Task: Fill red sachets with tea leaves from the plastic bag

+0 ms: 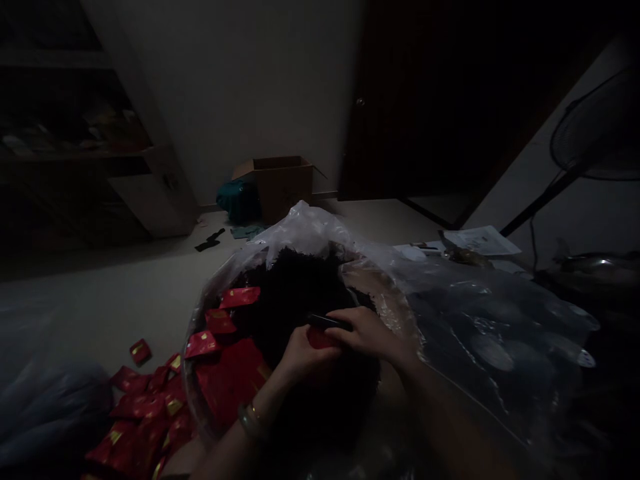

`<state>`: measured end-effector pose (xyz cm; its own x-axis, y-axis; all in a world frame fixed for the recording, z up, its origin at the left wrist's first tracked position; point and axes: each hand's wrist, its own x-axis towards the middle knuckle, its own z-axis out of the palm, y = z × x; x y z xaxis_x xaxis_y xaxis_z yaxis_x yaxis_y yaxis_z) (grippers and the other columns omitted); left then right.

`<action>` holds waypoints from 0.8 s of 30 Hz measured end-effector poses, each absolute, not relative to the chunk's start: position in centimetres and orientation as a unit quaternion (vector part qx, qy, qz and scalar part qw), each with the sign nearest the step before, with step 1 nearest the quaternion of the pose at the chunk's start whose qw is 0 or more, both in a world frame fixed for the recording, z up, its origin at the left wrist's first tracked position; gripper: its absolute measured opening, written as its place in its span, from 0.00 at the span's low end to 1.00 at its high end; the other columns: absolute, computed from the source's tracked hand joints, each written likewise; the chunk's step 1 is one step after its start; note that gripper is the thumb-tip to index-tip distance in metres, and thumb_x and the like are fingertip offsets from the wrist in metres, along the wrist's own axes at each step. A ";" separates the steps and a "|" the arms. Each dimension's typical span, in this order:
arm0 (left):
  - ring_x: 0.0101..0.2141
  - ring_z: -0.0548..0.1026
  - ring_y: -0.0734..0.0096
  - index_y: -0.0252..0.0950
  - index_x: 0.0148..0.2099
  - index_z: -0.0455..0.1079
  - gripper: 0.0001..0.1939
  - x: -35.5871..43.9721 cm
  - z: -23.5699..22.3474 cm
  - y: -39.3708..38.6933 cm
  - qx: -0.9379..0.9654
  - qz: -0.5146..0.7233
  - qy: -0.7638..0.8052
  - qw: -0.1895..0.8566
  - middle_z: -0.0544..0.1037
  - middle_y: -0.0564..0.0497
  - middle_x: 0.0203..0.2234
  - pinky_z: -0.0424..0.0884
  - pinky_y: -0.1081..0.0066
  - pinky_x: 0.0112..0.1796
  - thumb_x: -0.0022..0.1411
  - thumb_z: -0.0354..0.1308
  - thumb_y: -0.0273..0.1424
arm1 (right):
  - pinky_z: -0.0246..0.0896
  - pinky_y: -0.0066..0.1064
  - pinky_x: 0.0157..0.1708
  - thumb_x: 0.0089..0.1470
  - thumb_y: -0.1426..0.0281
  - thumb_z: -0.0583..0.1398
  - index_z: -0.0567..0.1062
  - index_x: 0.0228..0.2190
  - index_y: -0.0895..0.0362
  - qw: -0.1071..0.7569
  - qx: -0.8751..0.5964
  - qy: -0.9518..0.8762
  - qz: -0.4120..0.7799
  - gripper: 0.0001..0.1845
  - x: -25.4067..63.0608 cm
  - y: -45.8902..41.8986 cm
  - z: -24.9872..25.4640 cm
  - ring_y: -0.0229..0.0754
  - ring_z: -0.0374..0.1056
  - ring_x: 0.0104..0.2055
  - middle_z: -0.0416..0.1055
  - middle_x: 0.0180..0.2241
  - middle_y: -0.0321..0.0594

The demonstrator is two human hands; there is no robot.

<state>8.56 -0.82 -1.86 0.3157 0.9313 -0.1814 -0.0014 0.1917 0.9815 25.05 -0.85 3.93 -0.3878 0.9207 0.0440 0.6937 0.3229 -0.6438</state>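
My left hand, with bracelets at its wrist, is closed round a small red packet. Just above the packet's top, my right hand grips a slim black handheld tool; its exact kind is too dark to make out. Both hands are close together over a heap of dark, loose, tea-like material in a round container lined with clear plastic. Several red packets lie inside the container on the left, beside a larger red sheet or bag.
More red packets are piled on the floor at left, with one packet apart. Clear plastic bags spread at right. An open cardboard box stands by the wall near a dark door. A fan stands at right.
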 end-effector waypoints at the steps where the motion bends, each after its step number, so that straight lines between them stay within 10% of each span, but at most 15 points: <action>1: 0.24 0.71 0.73 0.31 0.29 0.73 0.15 8.6 -1.9 -0.9 0.516 0.372 0.453 0.625 0.75 0.53 0.21 0.66 0.74 0.27 0.35 0.70 0.27 | 0.63 0.32 0.39 0.54 0.65 0.59 0.78 0.42 0.53 0.203 -0.513 -0.788 0.275 0.14 25.0 -0.9 4.0 0.47 0.74 0.41 0.79 0.40 0.40; 13: 0.25 0.73 0.70 0.32 0.31 0.74 0.16 8.2 -1.0 -0.5 0.473 0.438 0.483 0.593 0.77 0.52 0.23 0.67 0.74 0.29 0.40 0.69 0.36 | 0.63 0.34 0.41 0.54 0.62 0.59 0.77 0.42 0.55 0.272 -0.500 -0.751 0.335 0.16 25.3 -0.3 3.2 0.47 0.72 0.40 0.78 0.39 0.41; 18: 0.26 0.73 0.70 0.33 0.28 0.74 0.11 7.9 -0.5 -0.4 0.474 0.472 0.483 0.565 0.77 0.53 0.22 0.68 0.73 0.30 0.42 0.67 0.35 | 0.65 0.31 0.29 0.51 0.58 0.59 0.64 0.55 0.57 0.379 -0.552 -0.608 0.426 0.32 25.6 0.2 2.3 0.39 0.70 0.29 0.73 0.40 0.42; 24: 0.25 0.73 0.70 0.33 0.29 0.77 0.13 8.0 -0.4 -0.8 0.455 0.491 0.473 0.573 0.78 0.52 0.21 0.67 0.74 0.28 0.46 0.65 0.39 | 0.64 0.33 0.39 0.41 0.69 0.65 0.54 0.59 0.52 0.441 -0.487 -0.579 0.484 0.45 24.6 0.3 1.3 0.41 0.70 0.39 0.71 0.38 0.37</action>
<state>8.04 -0.80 -0.41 0.0713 0.9928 -0.0958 -0.1327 0.1046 0.9856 24.60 0.29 1.28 -0.1374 0.9897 0.0390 0.1369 0.0580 -0.9889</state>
